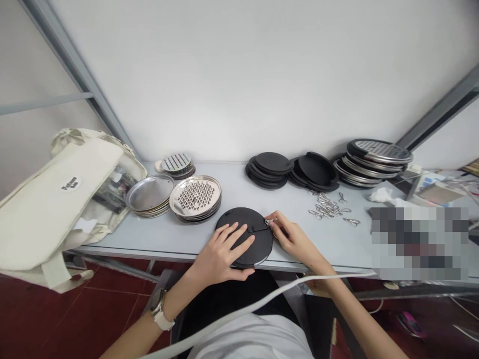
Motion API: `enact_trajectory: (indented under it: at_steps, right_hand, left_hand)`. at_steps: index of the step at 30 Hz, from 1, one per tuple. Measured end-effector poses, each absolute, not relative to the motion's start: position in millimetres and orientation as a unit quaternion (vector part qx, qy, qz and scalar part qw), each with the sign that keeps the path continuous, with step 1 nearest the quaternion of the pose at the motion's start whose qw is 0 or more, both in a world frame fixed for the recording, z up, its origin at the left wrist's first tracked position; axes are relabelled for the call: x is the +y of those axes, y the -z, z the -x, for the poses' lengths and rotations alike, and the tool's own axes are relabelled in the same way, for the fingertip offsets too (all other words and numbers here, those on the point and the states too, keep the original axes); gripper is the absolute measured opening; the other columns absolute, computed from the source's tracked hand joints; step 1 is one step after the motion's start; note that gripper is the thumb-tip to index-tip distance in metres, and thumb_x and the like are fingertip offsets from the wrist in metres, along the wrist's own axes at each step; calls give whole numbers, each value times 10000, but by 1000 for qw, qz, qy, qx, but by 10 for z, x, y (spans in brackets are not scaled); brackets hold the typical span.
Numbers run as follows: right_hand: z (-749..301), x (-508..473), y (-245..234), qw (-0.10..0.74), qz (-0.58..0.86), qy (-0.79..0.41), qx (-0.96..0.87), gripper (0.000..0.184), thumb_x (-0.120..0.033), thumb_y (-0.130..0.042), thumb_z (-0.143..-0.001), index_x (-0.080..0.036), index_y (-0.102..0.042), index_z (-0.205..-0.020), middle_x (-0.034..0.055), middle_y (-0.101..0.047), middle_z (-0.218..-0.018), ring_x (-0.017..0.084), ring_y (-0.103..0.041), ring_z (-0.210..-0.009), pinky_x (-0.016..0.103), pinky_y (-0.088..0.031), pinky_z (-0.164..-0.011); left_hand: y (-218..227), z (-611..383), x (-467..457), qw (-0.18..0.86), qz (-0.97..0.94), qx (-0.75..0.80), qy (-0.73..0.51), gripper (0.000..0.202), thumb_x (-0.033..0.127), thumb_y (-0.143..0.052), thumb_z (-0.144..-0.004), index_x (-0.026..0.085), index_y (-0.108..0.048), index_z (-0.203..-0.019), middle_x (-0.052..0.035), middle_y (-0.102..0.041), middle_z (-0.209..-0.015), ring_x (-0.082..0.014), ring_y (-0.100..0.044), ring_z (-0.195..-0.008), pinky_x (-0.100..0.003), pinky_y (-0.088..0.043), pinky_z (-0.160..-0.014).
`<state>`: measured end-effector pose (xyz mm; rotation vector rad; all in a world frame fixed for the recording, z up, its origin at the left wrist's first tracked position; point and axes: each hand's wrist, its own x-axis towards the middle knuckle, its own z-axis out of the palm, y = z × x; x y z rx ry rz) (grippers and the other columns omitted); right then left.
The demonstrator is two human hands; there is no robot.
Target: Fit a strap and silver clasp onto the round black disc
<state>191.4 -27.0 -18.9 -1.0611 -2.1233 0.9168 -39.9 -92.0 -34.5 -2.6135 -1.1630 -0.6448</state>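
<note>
A round black plastic disc lies near the table's front edge. My left hand rests flat on top of it, fingers spread. At the disc's right rim, my right hand pinches a small metal wire clip between thumb and forefinger; whether the clip is hooked into the rim cannot be made out. More loose wire clips are heaped to the right, beyond that hand. Just left of the disc stands a stack of round metal grater plates.
Plain metal discs and smaller grater plates sit at left beside a cream bag. Along the back are black discs, black trays and stacked rimmed graters. A white cable crosses my lap.
</note>
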Motion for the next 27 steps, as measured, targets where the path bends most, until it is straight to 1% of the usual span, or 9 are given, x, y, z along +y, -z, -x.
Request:
enact_trajectory:
  at_steps: [3, 10, 14, 19, 27]
  right_hand:
    - [-1911, -276, 182, 291, 403, -337, -799, 148, -324, -326, -962, -233, -443, -962, -19, -562, -712, 147, -500, -616, 256, -396, -646]
    - [-1906, -275, 197, 290, 406, -324, -804, 110, -296, -334, -949, -232, -415, -911, -13, -570, -739, 143, -515, -635, 251, -397, -648]
    - [-1912, -270, 213, 286, 418, -308, -805, 112, -290, -340, -939, -230, -431, -914, -26, -549, -688, 137, -487, -587, 249, -389, -621]
    - [-1900, -292, 198, 298, 429, -293, -801, 120, -292, -352, -927, -225, -449, -904, -34, -509, -646, 133, -464, -565, 244, -383, -589]
    - [-1894, -293, 192, 301, 438, -280, -800, 114, -278, -381, -906, -217, -477, -895, -27, -510, -648, 131, -476, -579, 234, -394, -573]
  left_hand:
    - [353, 402, -924, 110, 886, -394, 218, 596, 547, -493, -848, 202, -479, -1335, -94, -448, -1399, -279, -397, -1286, -443, -321, -1062]
    - [357, 396, -932, 131, 884, -395, 212, 612, 597, -472, -850, 207, -495, -1320, -96, -466, -1384, -271, -424, -1269, -425, -340, -1051]
    - [365, 387, -929, 142, 884, -392, 214, 638, 635, -466, -836, 212, -503, -1312, -100, -478, -1374, -272, -438, -1258, -423, -353, -1044]
    - [367, 380, -936, 153, 881, -390, 219, 637, 639, -470, -832, 216, -507, -1307, -111, -471, -1378, -267, -447, -1256, -406, -364, -1043]
    - [370, 349, -958, 176, 872, -398, 223, 628, 653, -470, -822, 221, -537, -1273, -137, -516, -1330, -267, -525, -1174, -371, -419, -985]
